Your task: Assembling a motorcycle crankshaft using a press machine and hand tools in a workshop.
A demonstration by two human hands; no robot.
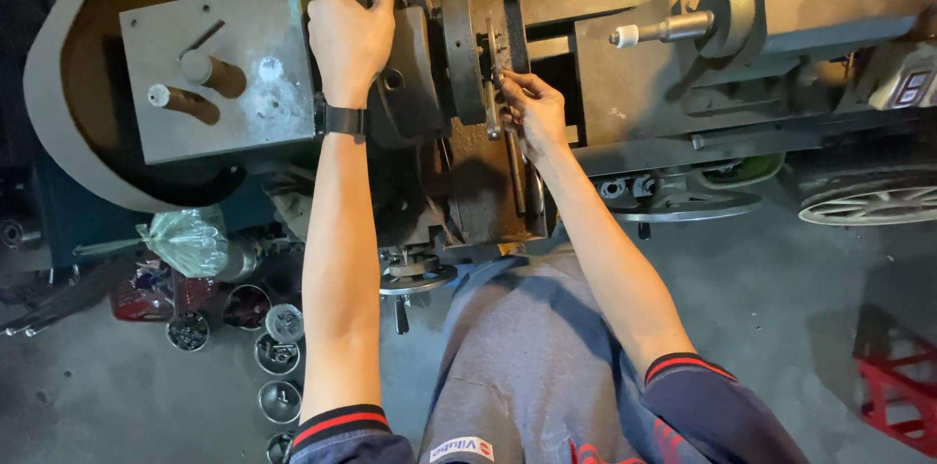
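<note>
I look down on a grey metal lathe (234, 74). My left hand (349, 35) rests on top of the headstock, fingers curled over its far edge, next to the round chuck (461, 54). A black band is on that wrist. My right hand (535, 111) is pinched on a slim metal tool (500, 69) held against the right face of the chuck. The tool's tip is hidden by the machine parts.
The tailstock (703, 25) with its pointed spindle sits to the right. Two levers (185, 83) stick out of the headstock. Handwheels (420, 279) hang below. Several tins (278, 352) and a plastic bag (190, 240) lie on the floor left; a red crate (898, 391) stands right.
</note>
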